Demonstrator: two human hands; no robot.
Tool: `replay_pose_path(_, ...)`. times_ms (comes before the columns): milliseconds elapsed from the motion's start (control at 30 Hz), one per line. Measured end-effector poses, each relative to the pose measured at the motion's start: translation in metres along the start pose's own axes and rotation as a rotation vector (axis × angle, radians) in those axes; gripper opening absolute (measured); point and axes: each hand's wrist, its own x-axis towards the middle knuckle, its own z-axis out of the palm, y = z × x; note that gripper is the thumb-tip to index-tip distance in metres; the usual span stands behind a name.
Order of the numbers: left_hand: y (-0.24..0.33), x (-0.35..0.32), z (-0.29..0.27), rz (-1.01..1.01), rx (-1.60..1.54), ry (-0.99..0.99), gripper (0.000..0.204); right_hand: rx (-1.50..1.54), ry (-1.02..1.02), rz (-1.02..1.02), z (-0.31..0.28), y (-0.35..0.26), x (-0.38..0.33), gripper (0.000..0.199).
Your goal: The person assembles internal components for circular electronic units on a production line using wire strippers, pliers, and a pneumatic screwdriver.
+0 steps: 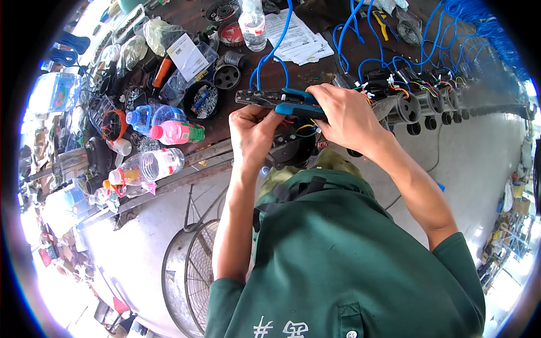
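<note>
My right hand [348, 115] is wrapped round the teal handles of a pair of crimping pliers [259, 97]. Their dark metal head points left, over the near edge of the workbench. Just below that head, my left hand [251, 135] is closed in a pinch, and its fingertips hide what they hold. A blue cable [257, 76] loops down from the far side and ends behind the pliers' head. Beneath my hands sits a dark round part [293, 152] with thin coloured wires, partly covered by my wrists and the tool.
Several round grey housings with wires [408, 108] line the bench edge at right. Plastic bottles [177, 132] lie at left beside a black bowl of small parts [202, 100]. Papers [296, 36] and an upright clear bottle [252, 25] are farther back. A floor fan [194, 276] stands below left.
</note>
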Motion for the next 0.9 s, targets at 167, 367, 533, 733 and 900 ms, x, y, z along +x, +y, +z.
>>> replay_pose_path(167, 0.004, -0.001, -0.003, -0.018, 0.124, -0.004, 0.013, 0.01, 0.014, -0.031, 0.002, 0.004, 0.002, 0.039)
replay_pose_path(367, 0.002, -0.002, -0.003, 0.001, 0.104, -0.004, 0.013, 0.016, -0.005, -0.036, -0.002, 0.002, 0.004, 0.037)
replay_pose_path(533, 0.004, -0.003, 0.001, 0.014, 0.094, -0.024, 0.012, -0.002, 0.024, -0.018, 0.001, 0.005, 0.004, 0.037)
replay_pose_path(733, 0.009, -0.002, 0.008, 0.033, 0.23, 0.015, 0.013, 0.046, 0.058, 0.141, 0.02, 0.012, 0.021, 0.041)
replay_pose_path(900, 0.008, 0.003, 0.005, 0.042, 0.238, 0.004, 0.012, 0.068, 0.052, 0.089, 0.031, 0.015, 0.024, 0.034)
